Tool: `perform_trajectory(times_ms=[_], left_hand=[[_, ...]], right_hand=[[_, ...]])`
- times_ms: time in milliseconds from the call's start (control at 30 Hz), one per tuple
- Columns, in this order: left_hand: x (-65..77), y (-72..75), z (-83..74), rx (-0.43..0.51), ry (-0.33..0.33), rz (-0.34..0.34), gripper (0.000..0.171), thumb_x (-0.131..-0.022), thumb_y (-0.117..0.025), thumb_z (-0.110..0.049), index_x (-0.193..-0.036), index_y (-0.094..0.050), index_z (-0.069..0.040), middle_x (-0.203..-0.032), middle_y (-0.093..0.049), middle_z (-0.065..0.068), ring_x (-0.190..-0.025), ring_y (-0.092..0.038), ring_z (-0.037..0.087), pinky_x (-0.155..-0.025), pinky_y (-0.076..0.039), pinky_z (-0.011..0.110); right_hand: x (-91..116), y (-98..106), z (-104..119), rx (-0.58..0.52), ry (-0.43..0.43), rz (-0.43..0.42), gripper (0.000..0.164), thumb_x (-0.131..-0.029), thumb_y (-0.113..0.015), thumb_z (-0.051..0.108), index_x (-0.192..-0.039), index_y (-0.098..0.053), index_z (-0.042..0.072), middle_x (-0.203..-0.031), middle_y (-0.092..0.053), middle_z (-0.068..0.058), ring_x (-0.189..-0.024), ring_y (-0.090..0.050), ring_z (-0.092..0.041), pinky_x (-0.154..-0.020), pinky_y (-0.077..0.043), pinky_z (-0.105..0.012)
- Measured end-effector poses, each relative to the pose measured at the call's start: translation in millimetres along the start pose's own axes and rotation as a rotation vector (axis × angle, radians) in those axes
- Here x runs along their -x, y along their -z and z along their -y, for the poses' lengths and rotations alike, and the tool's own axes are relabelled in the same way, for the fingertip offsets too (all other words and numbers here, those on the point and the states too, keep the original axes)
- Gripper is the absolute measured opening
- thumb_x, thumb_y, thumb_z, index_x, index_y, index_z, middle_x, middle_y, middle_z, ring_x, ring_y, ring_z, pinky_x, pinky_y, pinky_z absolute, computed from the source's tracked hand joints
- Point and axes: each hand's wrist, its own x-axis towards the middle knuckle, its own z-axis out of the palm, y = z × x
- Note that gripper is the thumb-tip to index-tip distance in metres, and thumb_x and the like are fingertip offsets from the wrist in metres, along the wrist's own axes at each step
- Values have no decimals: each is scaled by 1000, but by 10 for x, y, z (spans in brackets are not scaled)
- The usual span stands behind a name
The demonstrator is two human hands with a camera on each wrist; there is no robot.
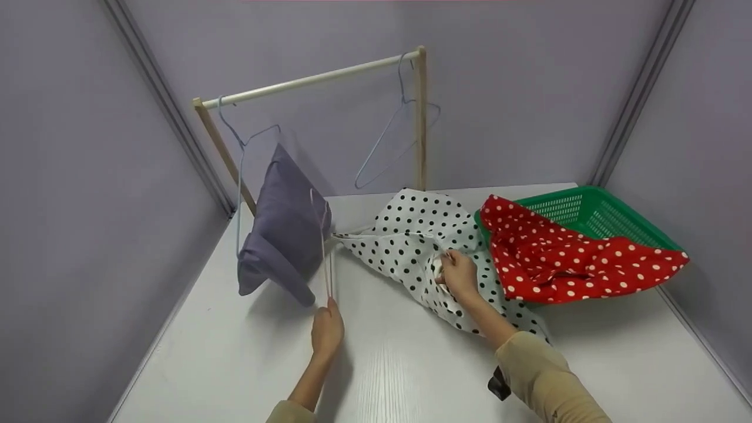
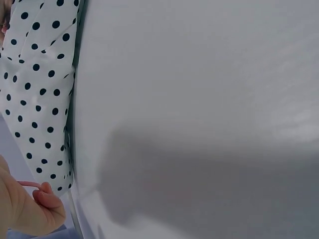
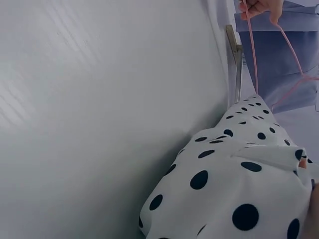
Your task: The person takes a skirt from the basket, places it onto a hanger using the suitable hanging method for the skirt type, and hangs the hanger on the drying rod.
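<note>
My left hand (image 1: 328, 330) holds a pink wire hanger (image 1: 324, 252) by one end, its hook pointing up and away. In the right wrist view the hanger's (image 3: 252, 55) other end meets the narrow corner of a white cloth with black dots (image 3: 219, 174). That cloth (image 1: 405, 252) stretches across the middle of the table, and my right hand (image 1: 461, 275) grips a gathered fold of it. Behind the pink hanger a purple cloth (image 1: 288, 217) hangs from a light blue hanger (image 1: 241, 144).
A wooden rack (image 1: 317, 78) stands at the back, with a bare blue hanger (image 1: 376, 144) at its right end. On the right a green basket (image 1: 640, 220) has a red cloth with white dots (image 1: 564, 264) draped over its front rim. Walls enclose the white table (image 1: 382, 376).
</note>
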Motion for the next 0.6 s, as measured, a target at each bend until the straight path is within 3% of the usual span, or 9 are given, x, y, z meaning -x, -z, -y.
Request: perform_trajectory(times_ms=[167, 367, 600], left_hand=[[26, -45, -37, -25, 11, -6, 54, -101, -24, -31, -91, -56, 12, -74, -54, 16, -65, -53, 29, -62, -42, 44], [129, -151, -107, -59, 2, 19, 51, -101, -28, -28, -89, -55, 14, -71, -55, 17, -65, -56, 31, -60, -45, 45], [215, -313, -179, -74, -58, 65, 47, -100, -31, -25, -88, -54, 15, -72, -54, 19, -67, -57, 36, -61, -46, 47]], right_hand=[[9, -20, 2, 7, 66, -57, 16, -92, -50, 4, -101, -61, -4, -60, -53, -4, -47, -58, -10, -44, -43, -20], [44, -78, -8, 26, 82, -87, 15, -92, -50, 4, -99, -61, -3, -62, -54, -5, -48, -59, -12, -44, -43, -20], [153, -263, -47, -5, 201, 33, 13, -90, -48, -2, -95, -60, -4, -62, -55, -4, -52, -60, -13, -51, -50, -24]])
